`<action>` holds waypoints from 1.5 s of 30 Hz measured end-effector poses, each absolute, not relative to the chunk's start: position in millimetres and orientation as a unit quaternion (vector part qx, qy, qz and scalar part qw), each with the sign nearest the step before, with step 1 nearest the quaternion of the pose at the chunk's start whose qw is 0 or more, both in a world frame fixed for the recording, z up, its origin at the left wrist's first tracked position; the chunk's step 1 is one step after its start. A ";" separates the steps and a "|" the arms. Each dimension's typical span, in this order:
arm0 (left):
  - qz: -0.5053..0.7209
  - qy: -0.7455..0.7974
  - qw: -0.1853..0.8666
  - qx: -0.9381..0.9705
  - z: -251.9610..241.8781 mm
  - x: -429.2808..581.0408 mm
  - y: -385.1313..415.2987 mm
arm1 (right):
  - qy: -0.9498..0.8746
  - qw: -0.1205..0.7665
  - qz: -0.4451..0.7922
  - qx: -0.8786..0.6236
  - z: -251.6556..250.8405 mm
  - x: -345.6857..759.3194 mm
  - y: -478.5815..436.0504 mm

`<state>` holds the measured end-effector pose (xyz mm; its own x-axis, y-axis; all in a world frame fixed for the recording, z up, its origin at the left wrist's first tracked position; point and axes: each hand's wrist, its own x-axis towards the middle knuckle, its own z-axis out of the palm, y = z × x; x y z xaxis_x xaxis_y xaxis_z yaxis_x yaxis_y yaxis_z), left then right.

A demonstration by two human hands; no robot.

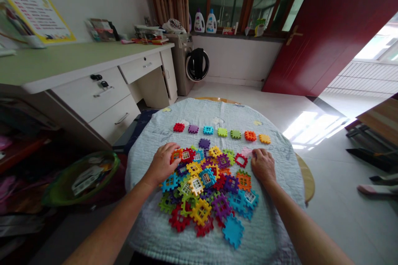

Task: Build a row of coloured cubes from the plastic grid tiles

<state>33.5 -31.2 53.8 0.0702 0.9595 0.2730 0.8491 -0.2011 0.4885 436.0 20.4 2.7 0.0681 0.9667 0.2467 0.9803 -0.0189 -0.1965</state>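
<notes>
A heap of several coloured plastic interlocking square tiles [207, 186] lies on a round table covered by a pale quilted cloth [267, 232]. Beyond it runs a row of single tiles, from a red one [178, 127] to an orange-yellow one [265, 138]. My left hand [163, 162] rests on the heap's left top edge, its fingers curled onto an orange tile [175, 155]. At the heap's right top edge my right hand [263, 165] lies with fingers bent, touching a pink tile [247, 152] beside a red frame tile [241, 160].
A white desk with drawers [93, 91] stands to the left, a green basket [82, 178] below it. A washing machine [189, 64] stands at the back, a red door [336, 29] at the right. Tiled floor lies right of the table.
</notes>
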 end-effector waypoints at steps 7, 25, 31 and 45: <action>0.228 0.494 0.167 0.822 88.8 96.9 -51.4 | -0.682 0.157 -0.024 -0.714 6.2 434.0 19.0; 0.105 0.484 0.186 0.849 69.2 121.8 -22.4 | -0.680 0.161 -0.022 -0.715 7.0 434.2 19.2; 0.086 0.460 0.196 0.862 69.4 118.3 -20.6 | -0.679 0.158 -0.024 -0.717 6.7 434.0 18.5; 0.262 0.543 0.164 0.781 80.2 120.7 -18.3 | -0.679 0.153 -0.024 -0.717 7.1 434.4 19.2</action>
